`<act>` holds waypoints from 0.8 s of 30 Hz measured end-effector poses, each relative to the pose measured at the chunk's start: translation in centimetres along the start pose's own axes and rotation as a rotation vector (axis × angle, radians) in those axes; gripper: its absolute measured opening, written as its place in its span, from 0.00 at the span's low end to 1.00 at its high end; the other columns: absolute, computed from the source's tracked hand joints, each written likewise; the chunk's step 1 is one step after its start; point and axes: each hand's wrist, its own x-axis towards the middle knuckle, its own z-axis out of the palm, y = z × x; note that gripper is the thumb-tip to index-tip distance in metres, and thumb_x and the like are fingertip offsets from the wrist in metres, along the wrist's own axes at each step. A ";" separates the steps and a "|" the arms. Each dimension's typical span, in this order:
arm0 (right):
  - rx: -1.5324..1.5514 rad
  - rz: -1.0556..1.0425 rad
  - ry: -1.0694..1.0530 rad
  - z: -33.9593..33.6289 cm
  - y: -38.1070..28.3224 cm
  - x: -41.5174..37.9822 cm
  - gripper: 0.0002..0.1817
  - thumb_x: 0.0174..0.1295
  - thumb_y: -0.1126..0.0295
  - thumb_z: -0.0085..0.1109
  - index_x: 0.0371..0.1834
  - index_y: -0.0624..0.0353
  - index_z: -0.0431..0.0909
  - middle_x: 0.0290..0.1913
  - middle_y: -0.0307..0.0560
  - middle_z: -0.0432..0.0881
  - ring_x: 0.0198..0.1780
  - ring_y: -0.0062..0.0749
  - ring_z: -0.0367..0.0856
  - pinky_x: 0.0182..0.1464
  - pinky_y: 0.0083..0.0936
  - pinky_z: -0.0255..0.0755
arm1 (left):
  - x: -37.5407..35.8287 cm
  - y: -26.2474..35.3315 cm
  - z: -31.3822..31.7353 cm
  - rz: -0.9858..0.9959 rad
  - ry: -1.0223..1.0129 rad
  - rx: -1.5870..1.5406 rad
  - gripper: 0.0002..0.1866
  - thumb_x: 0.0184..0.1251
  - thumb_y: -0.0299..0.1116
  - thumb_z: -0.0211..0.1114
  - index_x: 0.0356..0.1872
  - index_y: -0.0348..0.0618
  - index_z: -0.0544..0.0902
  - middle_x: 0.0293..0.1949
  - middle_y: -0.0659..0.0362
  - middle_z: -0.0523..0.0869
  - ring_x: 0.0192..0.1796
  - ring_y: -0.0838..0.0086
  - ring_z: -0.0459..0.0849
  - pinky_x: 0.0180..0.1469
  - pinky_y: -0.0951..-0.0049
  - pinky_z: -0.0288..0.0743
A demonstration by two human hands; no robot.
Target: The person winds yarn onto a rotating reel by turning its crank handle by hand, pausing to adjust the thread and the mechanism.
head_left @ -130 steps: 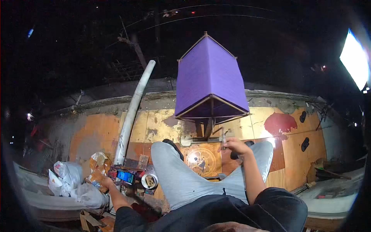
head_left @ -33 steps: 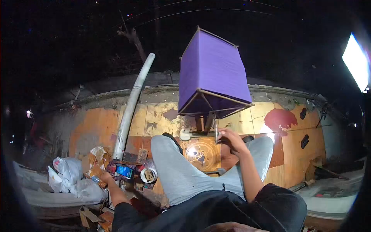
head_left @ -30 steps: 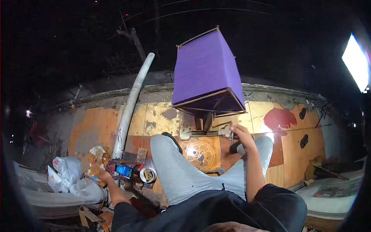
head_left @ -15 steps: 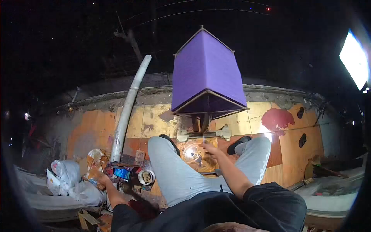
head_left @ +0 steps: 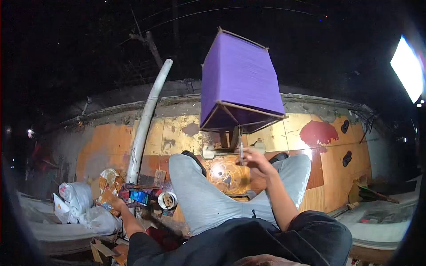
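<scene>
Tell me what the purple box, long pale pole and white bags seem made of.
Purple box: matte, likely thread or cloth from its fine streaks, over brownish, seemingly wooden sticks. Pale pole: perhaps plastic or painted metal; smooth, rounded, scuffed. White bags: probably thin, slightly glossy plastic, judging by crinkles and sheen.

"What do you count in front of us?"

"One purple-covered frame (head_left: 242, 75), and one thin upright rod (head_left: 241, 148) under it."

"Hands?"

"Two: one left hand (head_left: 113, 202), one right hand (head_left: 258, 161). Two grey trouser legs (head_left: 193, 190) as well."

"I make it two dark slippers (head_left: 347, 158) lying on the floor to our right."

"Agreed. Over left, one long white pole (head_left: 148, 119), one lit phone (head_left: 140, 197), one round tub (head_left: 162, 194)."

"And white plastic bags (head_left: 77, 197)?"

"More than one, bunched together; I can't tell the exact number."

"Large bright panels?"

"Just one bright panel (head_left: 407, 70)."
</scene>
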 end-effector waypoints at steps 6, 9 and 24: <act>-0.516 0.111 0.437 -6.5 -5.5 -3.2 0.13 0.61 0.68 0.53 0.45 0.63 0.78 0.36 0.43 0.82 0.36 0.27 0.79 0.41 0.20 0.71 | 1.6 -1.8 1.8 0.215 0.272 -0.017 0.20 0.64 0.40 0.56 0.38 0.28 0.83 0.41 0.39 0.85 0.44 0.47 0.84 0.46 0.53 0.76; -0.943 0.346 0.445 -11.9 -2.6 -1.6 0.16 0.62 0.63 0.54 0.45 0.65 0.78 0.34 0.45 0.82 0.37 0.26 0.80 0.38 0.22 0.73 | -2.4 0.8 -1.6 0.149 0.283 -0.208 0.19 0.62 0.38 0.57 0.38 0.26 0.83 0.40 0.38 0.85 0.42 0.47 0.84 0.45 0.53 0.76; -0.590 0.234 -0.003 6.7 9.3 4.9 0.48 0.59 0.63 0.61 0.77 0.64 0.41 0.74 0.59 0.53 0.73 0.43 0.57 0.67 0.34 0.61 | -2.5 1.4 -2.7 0.097 0.121 -0.070 0.24 0.63 0.44 0.57 0.31 0.26 0.85 0.34 0.36 0.85 0.38 0.43 0.84 0.45 0.49 0.76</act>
